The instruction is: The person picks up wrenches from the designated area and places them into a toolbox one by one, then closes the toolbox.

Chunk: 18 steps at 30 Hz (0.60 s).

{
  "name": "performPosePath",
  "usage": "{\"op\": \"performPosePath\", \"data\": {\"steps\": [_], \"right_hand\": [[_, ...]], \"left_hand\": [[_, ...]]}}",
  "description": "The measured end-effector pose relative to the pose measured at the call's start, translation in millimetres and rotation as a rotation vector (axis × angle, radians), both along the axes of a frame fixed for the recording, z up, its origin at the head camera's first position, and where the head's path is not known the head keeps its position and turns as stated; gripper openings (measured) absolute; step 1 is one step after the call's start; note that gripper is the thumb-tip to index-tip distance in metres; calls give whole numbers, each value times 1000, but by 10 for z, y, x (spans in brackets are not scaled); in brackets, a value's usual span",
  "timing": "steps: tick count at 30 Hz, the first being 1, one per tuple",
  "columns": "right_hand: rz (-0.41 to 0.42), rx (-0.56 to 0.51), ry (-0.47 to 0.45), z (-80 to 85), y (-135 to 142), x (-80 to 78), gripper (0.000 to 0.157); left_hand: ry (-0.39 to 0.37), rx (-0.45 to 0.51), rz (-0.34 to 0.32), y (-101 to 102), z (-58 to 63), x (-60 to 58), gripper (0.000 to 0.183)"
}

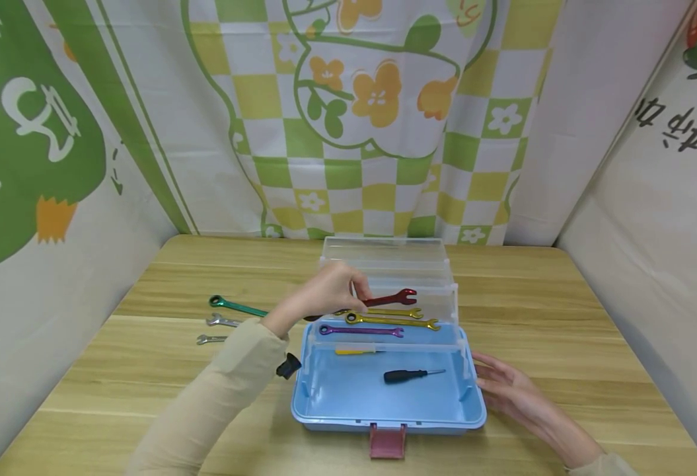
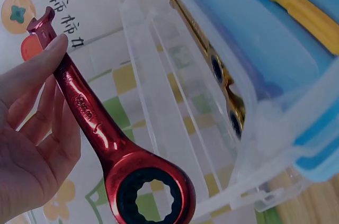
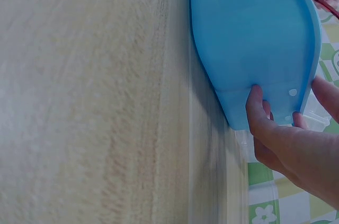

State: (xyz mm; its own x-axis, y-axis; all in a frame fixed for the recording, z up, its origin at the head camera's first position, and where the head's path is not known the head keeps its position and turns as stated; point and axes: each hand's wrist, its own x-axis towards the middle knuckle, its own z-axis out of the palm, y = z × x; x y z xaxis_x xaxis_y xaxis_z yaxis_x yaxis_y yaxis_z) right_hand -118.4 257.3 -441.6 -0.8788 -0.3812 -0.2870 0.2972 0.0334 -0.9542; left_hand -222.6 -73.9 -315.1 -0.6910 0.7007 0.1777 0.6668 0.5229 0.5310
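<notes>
My left hand (image 1: 333, 291) pinches a red ratcheting combination wrench (image 1: 391, 299) near its open end, above the raised clear tray (image 1: 437, 304) of a blue toolbox (image 1: 348, 396). In the left wrist view the wrench's ring end (image 2: 183, 195) points down toward the camera. Two gold wrenches (image 1: 392, 321) and a purple wrench (image 1: 363, 330) lie in the tray area. Inside the blue base are a black screwdriver (image 1: 404, 376) and a yellow-handled screwdriver (image 2: 304, 9), partly hidden by the tray in the head view. Against the box's right side wall, my right hand (image 1: 517, 396) rests with fingers loosely extended.
Left of the toolbox, a green wrench (image 1: 238, 306) and two silver wrenches (image 1: 220, 320) lie on the wooden table (image 1: 538, 297), partly covered by my left arm. The pink latch (image 1: 387, 441) hangs down at the box's front. Patterned curtains (image 1: 372, 192) stand behind the table.
</notes>
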Motion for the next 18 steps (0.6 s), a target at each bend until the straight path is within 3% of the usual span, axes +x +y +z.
{"op": "performPosePath", "data": {"steps": [10, 18], "right_hand": [[-3, 4, -4, 0, 0, 1, 62], [-4, 11, -9, 9, -9, 0, 64]], "left_hand": [[-75, -18, -1, 225, -82, 4, 10], [-89, -44, 2, 332, -163, 7, 11]]}}
